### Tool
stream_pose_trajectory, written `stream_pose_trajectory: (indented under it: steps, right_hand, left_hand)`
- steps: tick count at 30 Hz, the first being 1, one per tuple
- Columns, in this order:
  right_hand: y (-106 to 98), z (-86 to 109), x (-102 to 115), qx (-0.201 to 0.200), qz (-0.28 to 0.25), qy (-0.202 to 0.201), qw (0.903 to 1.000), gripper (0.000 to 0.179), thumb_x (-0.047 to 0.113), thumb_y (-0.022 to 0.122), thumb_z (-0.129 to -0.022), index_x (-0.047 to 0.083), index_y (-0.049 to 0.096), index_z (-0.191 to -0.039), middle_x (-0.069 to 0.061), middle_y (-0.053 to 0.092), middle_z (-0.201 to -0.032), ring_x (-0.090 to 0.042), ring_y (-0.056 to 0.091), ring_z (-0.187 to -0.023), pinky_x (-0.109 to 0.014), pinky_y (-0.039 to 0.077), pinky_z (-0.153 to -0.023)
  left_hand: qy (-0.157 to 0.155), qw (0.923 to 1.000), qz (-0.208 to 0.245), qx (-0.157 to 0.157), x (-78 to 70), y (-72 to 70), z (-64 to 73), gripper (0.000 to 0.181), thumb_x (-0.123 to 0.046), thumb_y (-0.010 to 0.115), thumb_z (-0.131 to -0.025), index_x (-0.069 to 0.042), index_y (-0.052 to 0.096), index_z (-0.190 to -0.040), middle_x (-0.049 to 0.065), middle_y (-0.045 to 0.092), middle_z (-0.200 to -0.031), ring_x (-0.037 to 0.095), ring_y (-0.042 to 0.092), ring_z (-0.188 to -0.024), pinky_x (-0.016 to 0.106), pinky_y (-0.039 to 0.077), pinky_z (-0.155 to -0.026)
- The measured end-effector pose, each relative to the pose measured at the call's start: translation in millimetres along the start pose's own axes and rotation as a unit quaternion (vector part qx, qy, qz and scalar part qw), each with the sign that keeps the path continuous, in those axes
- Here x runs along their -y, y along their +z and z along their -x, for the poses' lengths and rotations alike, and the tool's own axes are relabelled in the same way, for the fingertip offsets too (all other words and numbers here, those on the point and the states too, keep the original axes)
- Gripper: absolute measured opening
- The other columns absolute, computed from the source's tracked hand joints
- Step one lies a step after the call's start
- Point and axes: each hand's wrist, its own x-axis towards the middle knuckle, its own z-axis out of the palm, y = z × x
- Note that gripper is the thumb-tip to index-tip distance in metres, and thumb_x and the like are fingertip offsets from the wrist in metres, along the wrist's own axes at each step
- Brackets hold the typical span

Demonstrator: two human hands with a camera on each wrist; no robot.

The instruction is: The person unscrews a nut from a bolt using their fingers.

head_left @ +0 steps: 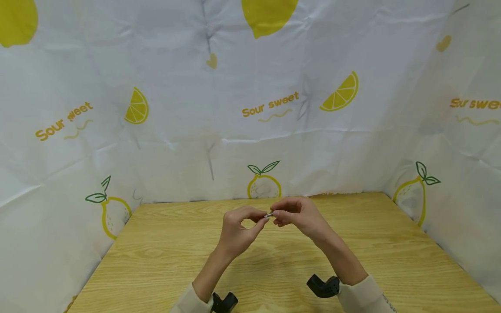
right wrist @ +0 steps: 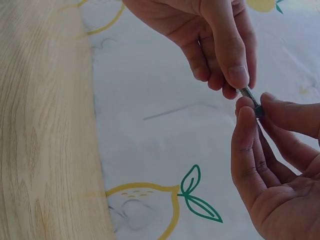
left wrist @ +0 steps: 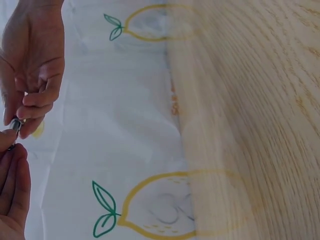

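Note:
A small silver bolt (head_left: 268,214) is held up between both hands, above the table. In the right wrist view the bolt (right wrist: 249,95) shows its threaded shank, with a wider, darker hex piece at one end. My left hand (head_left: 239,229) pinches the threaded end between thumb and index finger. From the other side, my right hand (head_left: 303,216) pinches the hex end with thumb and fingertips, its fingertips close to those of the left. The left wrist view shows part of the bolt (left wrist: 16,124) as a shiny piece between the fingertips.
Beneath the hands lies a light wood-grain table (head_left: 168,248). A white sheet (head_left: 180,108) printed with lemons and lettering hangs behind it and along both sides. Black wrist devices (head_left: 324,286) sit at the beige sleeves (head_left: 362,298).

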Motion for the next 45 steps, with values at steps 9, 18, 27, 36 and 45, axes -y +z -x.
stream_pose_trajectory:
  steps: [9,18,27,36,45]
  right_hand:
    - [-2.0,0.7,-0.3,0.016,-0.001,0.015,0.9998,0.034,0.012,0.07,-0.099,-0.01,0.066,-0.123,-0.024,0.073,-0.109,-0.019,0.076,-0.087,-0.035,0.065,-0.082]
    - [-3.8,-0.3,-0.5,0.033,0.004,0.013,0.9994,0.037,0.02,0.066,-0.103,-0.011,0.065,-0.123,-0.016,0.075,-0.102,-0.016,0.076,-0.083,-0.034,0.065,-0.08]
    - [-5.5,0.1,-2.0,0.03,0.004,0.015,0.9994,0.036,0.014,0.069,-0.1,-0.01,0.065,-0.126,-0.026,0.072,-0.113,-0.016,0.077,-0.088,-0.035,0.065,-0.083]
    - [-5.6,-0.4,-0.8,0.035,0.005,0.022,0.9991,0.036,0.019,0.069,-0.101,-0.01,0.067,-0.122,-0.023,0.075,-0.106,-0.018,0.076,-0.084,-0.038,0.065,-0.081]
    - [-5.2,1.4,-1.6,0.008,0.019,0.008,0.9998,0.031,0.012,0.07,-0.099,-0.009,0.069,-0.121,-0.014,0.075,-0.106,-0.014,0.075,-0.089,-0.036,0.063,-0.086]
  left_hand:
    - [-0.003,1.0,-0.004,-0.001,-0.4,-0.3,0.9,0.012,0.002,0.08,-0.086,-0.005,0.08,-0.095,0.007,0.079,-0.083,0.013,0.075,-0.071,0.018,0.061,-0.069]
    - [0.001,1.0,-0.003,-0.001,-0.3,-0.3,0.7,0.011,0.003,0.08,-0.086,-0.005,0.08,-0.094,0.007,0.079,-0.083,0.013,0.075,-0.071,0.018,0.06,-0.068]
    - [0.004,0.9999,0.008,0.006,0.0,-0.1,0.0,0.012,0.005,0.08,-0.084,-0.003,0.079,-0.093,0.008,0.079,-0.084,0.014,0.075,-0.071,0.018,0.061,-0.068]
    - [0.004,1.0,0.002,0.003,0.3,0.5,0.3,0.011,0.004,0.08,-0.085,-0.004,0.079,-0.094,0.007,0.079,-0.083,0.013,0.075,-0.071,0.018,0.06,-0.068]
    - [-0.002,1.0,0.008,0.005,-1.1,0.0,0.4,0.012,0.004,0.08,-0.086,-0.004,0.079,-0.095,0.007,0.079,-0.083,0.013,0.075,-0.07,0.018,0.061,-0.068]
